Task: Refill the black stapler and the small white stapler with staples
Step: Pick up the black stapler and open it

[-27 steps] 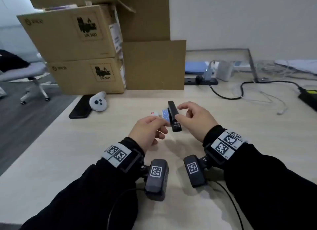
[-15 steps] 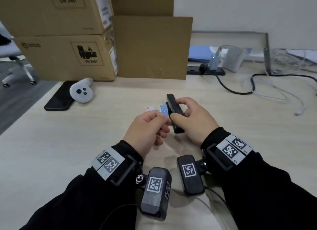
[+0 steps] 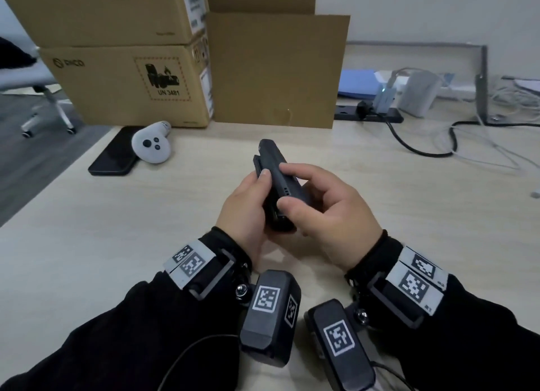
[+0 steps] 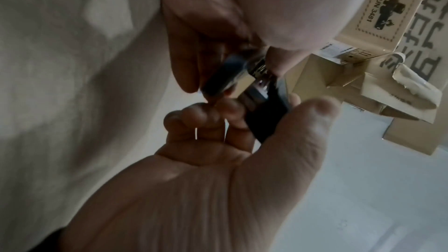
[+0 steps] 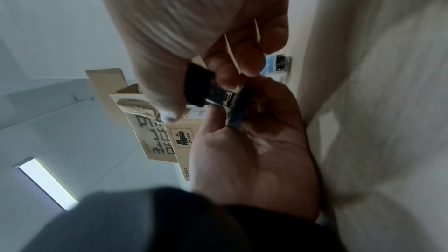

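Observation:
Both hands hold the black stapler (image 3: 273,168) above the pale table (image 3: 117,244), its nose pointing away from me. My left hand (image 3: 254,198) grips its left side, thumb on the edge. My right hand (image 3: 314,186) holds the near end, thumb on the rear and index finger over the top. In the wrist views the stapler (image 4: 266,116) (image 5: 197,87) shows a metal magazine (image 4: 257,76) between cover and base. A small blue and white item (image 5: 278,64) lies on the table beyond the fingers, too blurred to name. The head view shows no small white stapler.
Stacked cardboard boxes (image 3: 125,84) and a flat cardboard sheet (image 3: 274,69) stand at the back. A black phone (image 3: 114,154) and a white controller (image 3: 150,145) lie at the left. A power strip (image 3: 368,116) and cables (image 3: 423,148) run along the back right.
My right hand closed on the stapler and lifted it off the table toward me. My left hand left the blue item and took the stapler's left side. The view tilted down.

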Tool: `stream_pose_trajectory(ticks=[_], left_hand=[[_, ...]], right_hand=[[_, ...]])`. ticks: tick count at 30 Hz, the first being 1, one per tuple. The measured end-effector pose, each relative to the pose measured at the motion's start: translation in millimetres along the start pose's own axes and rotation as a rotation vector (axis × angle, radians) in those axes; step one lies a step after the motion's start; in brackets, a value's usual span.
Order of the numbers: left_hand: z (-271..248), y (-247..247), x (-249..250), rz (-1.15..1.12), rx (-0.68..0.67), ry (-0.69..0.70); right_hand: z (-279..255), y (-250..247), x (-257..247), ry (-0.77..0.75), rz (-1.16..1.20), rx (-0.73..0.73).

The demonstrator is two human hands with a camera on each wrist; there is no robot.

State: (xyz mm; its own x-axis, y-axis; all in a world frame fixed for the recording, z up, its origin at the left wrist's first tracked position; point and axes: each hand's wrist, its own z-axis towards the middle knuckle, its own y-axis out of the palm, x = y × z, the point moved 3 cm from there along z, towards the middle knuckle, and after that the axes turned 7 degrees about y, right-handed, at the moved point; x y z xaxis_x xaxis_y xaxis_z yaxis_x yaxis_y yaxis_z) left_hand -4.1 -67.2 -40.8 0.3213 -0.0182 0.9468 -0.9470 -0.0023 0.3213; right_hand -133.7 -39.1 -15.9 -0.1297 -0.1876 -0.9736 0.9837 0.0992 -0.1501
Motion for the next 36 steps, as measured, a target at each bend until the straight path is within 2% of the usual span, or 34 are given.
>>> stream_pose_trajectory(ticks=[4, 8, 10, 13, 16, 23, 29, 32, 36], left_hand=[[-3.6, 3.4, 5.7, 0.053, 0.01, 0.031], [-7.8, 8.0, 8.0, 0.02, -0.056, -0.024], [-8.9, 10.5, 7.2, 0.017, -0.107, -0.088], [-15.6, 18.9, 4.6, 0.022, -0.183, -0.202], [-18.8, 21.6, -1.1, 0.061, -0.247, -0.221], [-15.5, 21.7, -3.5, 0.1, -0.347, -0.26], [-19.0, 23.2, -2.4, 0.151, -0.422, -0.25], [-19.2, 22.9, -1.7, 0.148, -0.478, -0.229], [-24.6, 25.3, -1.3, 0.076, -0.582, -0.22]], right_hand=[[0.4, 2.8, 0.5, -0.077, -0.059, -0.097], [2.1, -6.5, -5.5, -0.228, -0.389, 0.045], [2.2, -11.1, -9.3, -0.279, -0.474, 0.086], [-1.7, -14.5, -15.4, -0.369, -0.37, 0.106], [-3.9, -23.0, -19.8, -0.386, -0.13, 0.209], [3.9, -38.9, -19.0, -0.292, 0.198, 0.451], [4.9, -51.1, -19.8, -0.126, 0.37, 0.586], [7.2, -61.4, -17.3, 0.007, 0.514, 0.666], [13.5, -81.4, 3.3, 0.268, 0.692, 0.827]])
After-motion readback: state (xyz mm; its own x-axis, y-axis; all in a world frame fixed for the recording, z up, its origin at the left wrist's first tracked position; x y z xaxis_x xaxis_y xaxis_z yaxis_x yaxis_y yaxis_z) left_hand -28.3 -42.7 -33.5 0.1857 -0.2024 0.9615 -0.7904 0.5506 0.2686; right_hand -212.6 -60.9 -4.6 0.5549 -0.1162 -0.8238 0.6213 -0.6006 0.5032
